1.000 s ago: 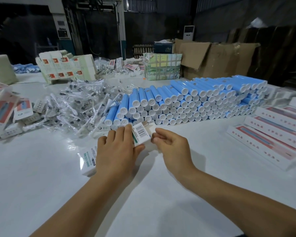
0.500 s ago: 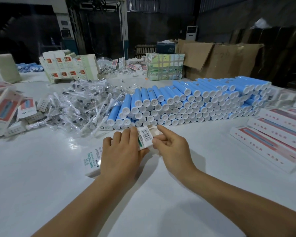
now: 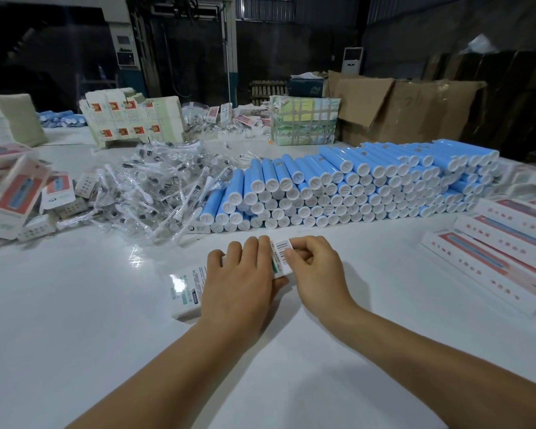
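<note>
Small white carton [image 3: 185, 289] lies lengthwise on the white desk [image 3: 75, 335], close in front of the person, running from lower left up to the right. Its barcode end points away, toward the stock piles.

Left hand [image 3: 239, 286]: lies over the middle of the carton, fingers spread across the top face, thumb against the near edge by the barcode end. Grip closed around the carton, pinning it to the desk.

Right hand [image 3: 317, 270]: fingers curled, tips pinching the barcode end of the carton. Grip narrow. Cannot tell whether the end flap is open or tucked in.

Beyond the hands: stacked row of blue tubes [image 3: 353, 187] with white caps facing the person. Left of it, a loose heap of bagged brush heads [image 3: 155, 193]. Flat red-and-white boxes [image 3: 492, 261] lie at the right desk edge, well apart from the carton.
</note>
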The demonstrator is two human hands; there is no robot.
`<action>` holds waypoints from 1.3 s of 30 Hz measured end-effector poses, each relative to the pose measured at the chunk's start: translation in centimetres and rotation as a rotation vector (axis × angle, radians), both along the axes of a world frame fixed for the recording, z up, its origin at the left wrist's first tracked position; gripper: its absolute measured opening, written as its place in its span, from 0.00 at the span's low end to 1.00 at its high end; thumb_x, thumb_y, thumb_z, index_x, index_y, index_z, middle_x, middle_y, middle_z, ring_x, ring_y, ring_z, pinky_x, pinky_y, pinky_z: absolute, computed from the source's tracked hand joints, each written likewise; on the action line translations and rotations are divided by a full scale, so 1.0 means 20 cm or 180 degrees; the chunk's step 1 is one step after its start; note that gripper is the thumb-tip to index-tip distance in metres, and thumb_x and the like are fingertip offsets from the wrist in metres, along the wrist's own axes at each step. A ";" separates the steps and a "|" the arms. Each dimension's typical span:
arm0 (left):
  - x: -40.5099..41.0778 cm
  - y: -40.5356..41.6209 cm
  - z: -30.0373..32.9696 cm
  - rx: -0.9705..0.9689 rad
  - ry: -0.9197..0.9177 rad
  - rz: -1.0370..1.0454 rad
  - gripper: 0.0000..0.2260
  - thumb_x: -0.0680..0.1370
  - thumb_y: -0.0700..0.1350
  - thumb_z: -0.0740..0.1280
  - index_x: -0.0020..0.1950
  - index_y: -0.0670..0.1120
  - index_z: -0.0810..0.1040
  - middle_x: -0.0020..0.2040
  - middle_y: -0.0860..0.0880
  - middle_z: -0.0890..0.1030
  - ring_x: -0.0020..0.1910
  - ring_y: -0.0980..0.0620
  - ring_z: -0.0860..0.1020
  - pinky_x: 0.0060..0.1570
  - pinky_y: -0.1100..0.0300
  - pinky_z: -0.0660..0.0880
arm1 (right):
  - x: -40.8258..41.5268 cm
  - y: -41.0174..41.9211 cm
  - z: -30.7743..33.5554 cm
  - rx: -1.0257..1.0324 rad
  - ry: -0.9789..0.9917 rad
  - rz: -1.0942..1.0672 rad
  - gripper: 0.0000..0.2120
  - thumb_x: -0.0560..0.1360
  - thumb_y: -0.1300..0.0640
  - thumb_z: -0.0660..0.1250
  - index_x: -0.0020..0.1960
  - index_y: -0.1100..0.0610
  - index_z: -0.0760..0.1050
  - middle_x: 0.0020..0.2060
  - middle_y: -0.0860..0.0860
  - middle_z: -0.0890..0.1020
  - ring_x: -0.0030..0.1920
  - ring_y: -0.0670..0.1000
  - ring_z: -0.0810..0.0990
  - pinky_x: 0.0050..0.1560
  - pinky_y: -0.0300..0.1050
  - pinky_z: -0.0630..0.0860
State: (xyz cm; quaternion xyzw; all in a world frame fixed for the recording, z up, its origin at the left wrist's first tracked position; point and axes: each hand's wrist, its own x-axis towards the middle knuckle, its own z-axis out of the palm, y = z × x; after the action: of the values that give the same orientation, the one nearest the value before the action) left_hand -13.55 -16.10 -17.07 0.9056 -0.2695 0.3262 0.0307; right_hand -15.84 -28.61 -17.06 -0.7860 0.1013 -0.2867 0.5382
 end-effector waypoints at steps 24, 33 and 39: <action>-0.02 -0.04 0.06 -0.0342 0.0115 -0.0084 0.28 0.77 0.59 0.59 0.62 0.36 0.76 0.53 0.41 0.80 0.46 0.40 0.79 0.43 0.48 0.74 | 0.03 -0.04 0.06 0.1901 -0.0163 0.1090 0.10 0.76 0.66 0.64 0.56 0.60 0.76 0.46 0.55 0.84 0.48 0.54 0.83 0.46 0.47 0.80; -0.07 -0.03 0.04 0.0214 0.0159 0.0072 0.32 0.65 0.52 0.72 0.64 0.35 0.73 0.51 0.41 0.78 0.45 0.41 0.76 0.44 0.46 0.74 | -0.06 0.02 0.02 -0.1006 0.0117 0.0379 0.22 0.82 0.55 0.54 0.75 0.57 0.59 0.67 0.54 0.74 0.66 0.51 0.72 0.66 0.42 0.66; -0.05 -0.02 0.05 -0.0057 0.0125 0.0011 0.27 0.74 0.54 0.66 0.65 0.36 0.73 0.55 0.41 0.78 0.47 0.41 0.77 0.45 0.47 0.73 | -0.04 -0.05 0.09 0.1868 0.0092 0.1442 0.17 0.81 0.55 0.55 0.51 0.58 0.82 0.48 0.57 0.84 0.49 0.53 0.82 0.50 0.47 0.80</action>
State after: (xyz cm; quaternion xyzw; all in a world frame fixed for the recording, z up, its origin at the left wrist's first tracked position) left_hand -14.47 -16.43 -16.16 0.9120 -0.2643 0.3108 0.0435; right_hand -16.71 -29.56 -15.25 -0.6047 0.0103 -0.1079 0.7891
